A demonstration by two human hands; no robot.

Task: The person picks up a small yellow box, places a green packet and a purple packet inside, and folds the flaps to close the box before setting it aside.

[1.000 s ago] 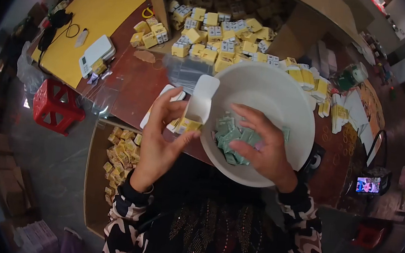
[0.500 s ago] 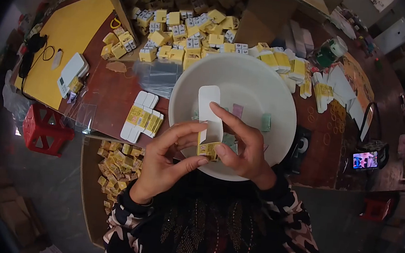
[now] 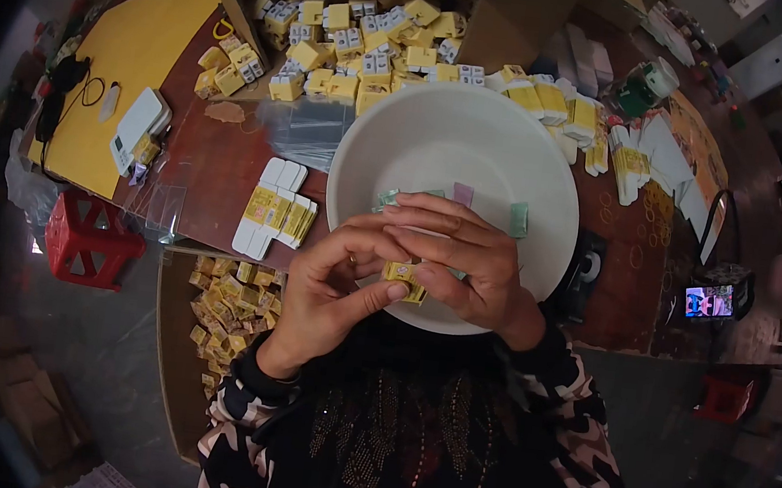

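A small yellow carton [image 3: 404, 275] is held between both hands, above the near part of a large white basin [image 3: 365, 135]. My left hand [image 3: 335, 271] grips its left side, thumb in front and fingers behind. My right hand [image 3: 466, 262] has its fingers laid over the carton's top and its thumb at the right side. Those fingers hide the carton's upper end and flap. In the basin lie small packets, among them a purple packet [image 3: 462, 194] and a green packet [image 3: 519, 219].
Flat unfolded cartons [image 3: 277, 212] lie left of the basin, near clear plastic sleeves [image 3: 302, 133]. Behind it, many yellow-and-white cartons [image 3: 342, 84] spill from a cardboard box. Filled cartons [image 3: 234, 308] sit in a low box at left. A white scale [image 3: 139, 129] and a small screen [image 3: 709, 302] flank the table.
The carton's long white flap stood upright before; now my right fingers have come over the top and it is no longer seen standing. The view has shifted slightly.
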